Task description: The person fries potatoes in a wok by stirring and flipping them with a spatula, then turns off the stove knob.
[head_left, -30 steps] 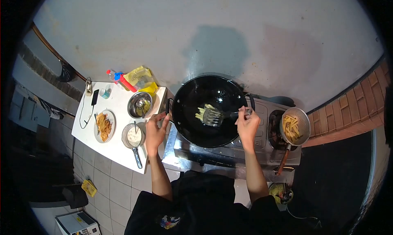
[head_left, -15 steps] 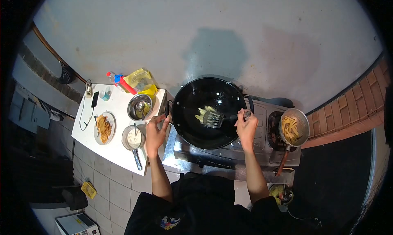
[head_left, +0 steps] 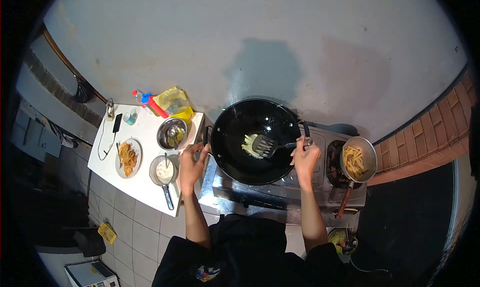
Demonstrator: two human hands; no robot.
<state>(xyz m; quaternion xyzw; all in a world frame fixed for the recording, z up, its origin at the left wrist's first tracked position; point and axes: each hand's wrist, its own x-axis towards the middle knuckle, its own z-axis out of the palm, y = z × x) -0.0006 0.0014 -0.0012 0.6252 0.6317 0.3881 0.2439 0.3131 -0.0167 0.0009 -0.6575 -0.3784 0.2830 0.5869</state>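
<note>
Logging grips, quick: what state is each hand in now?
Left hand: fingers at the nearer wok handle; gripping or just touching, cannot tell.
Right hand: closed on the slotted spatula, by its handle.

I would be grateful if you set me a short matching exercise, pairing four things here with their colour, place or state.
Things:
1. Slotted spatula
2. Phone
3. Saucepan
4. Plate

Descriptions:
A. White, bearing golden-brown food
B. Holding pale yellow strips, on the stove's right side
C. In the right hand, its head inside the black wok
D. Black, lying flat on the white table

Right pairs: 1-C, 2-D, 3-B, 4-A.
</note>
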